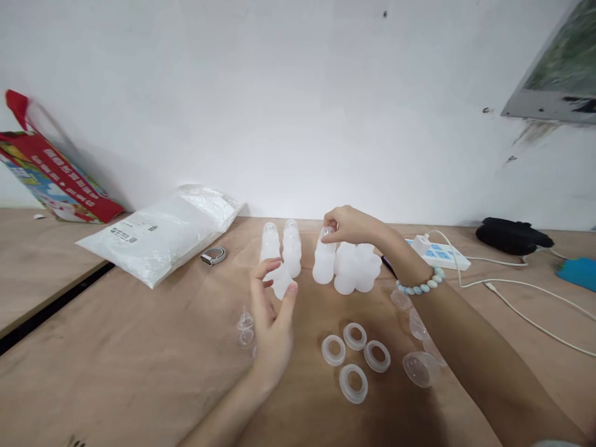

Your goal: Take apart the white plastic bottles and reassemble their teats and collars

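Along the upper half of the frame, pale wall (pixel 298 118), meeting the back edge of the brown tabletop (pixel 153 354) near mid-height. At the left, a dark slanting gap (pixel 51 308) across the surface, with a white package (pixel 161 233) reaching over its upper end and a red bag (pixel 65 177) leaning back at the wall. Widest room for moving at lower left, from that gap to the left forearm. Tighter at the right of the frame: a power strip (pixel 440 254), a black pouch (pixel 512 235) and a pale cable end (pixel 490 286) beyond the right forearm.

At centre, white lumpy pieces (pixel 356 268) near the back edge, several upright, some with clear domed tops. Between the left pair and the right cluster, one lone lumpy piece (pixel 324 266), upright. At lower centre, four translucent rings (pixel 343 385) close together; right of these, clear cups (pixel 420 369), partly behind the right forearm. Left of centre, small clear parts (pixel 245 329) just beside the left wrist.

Right hand (pixel 350 225) bent inward, thumb and fingers closed around the top of the lone lumpy piece. Left hand (pixel 274 335) with thumb and fingers spread in a wide curve, in front of the left pieces; impossible to tell whether touching any.
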`<state>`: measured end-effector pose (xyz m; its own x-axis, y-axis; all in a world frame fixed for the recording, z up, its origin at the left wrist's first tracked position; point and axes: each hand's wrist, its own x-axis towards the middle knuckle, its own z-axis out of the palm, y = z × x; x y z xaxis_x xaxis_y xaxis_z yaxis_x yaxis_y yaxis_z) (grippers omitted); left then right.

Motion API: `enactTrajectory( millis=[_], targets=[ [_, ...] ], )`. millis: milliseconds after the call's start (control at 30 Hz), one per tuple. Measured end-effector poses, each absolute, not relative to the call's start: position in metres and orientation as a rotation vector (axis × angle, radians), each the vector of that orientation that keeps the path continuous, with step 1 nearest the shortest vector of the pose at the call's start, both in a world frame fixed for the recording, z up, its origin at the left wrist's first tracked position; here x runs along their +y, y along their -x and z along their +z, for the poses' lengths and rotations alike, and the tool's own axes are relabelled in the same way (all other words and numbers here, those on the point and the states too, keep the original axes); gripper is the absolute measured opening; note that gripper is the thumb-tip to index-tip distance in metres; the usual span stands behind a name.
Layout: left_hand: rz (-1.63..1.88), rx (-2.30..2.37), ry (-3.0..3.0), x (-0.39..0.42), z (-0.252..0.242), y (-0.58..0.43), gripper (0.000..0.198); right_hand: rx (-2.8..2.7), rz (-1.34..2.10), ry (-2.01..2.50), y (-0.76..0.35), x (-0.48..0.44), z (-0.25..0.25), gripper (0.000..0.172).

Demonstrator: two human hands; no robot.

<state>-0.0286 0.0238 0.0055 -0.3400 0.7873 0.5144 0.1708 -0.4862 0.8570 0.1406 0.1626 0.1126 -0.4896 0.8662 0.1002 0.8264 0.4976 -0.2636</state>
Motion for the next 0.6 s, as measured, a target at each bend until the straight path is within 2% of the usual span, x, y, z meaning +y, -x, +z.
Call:
enactTrajectory(
  millis=[100, 200, 500, 600],
  targets=[
    [1.933, 1.363, -1.445, 0.034, 0.005, 0.037, 0.041, -2.475, 0.141, 1.495, -0.134, 0.174, 0.108, 0.013],
    [1.816, 1.513, -1.654, 0.044, 0.003, 0.043, 0.054, -2.485, 0.079, 1.479, -0.123, 0.186, 0.097, 0.019],
    [1.580, 1.585, -2.020, 0.050, -0.005, 0.041, 0.045, -2.557, 0.022, 1.409, -0.112, 0.207, 0.073, 0.024],
    [1.322, 1.559, -2.196, 0.050, -0.006, 0.041, 0.036, -2.560, 0.022, 1.388, -0.113, 0.208, 0.070, 0.028]
  ],
)
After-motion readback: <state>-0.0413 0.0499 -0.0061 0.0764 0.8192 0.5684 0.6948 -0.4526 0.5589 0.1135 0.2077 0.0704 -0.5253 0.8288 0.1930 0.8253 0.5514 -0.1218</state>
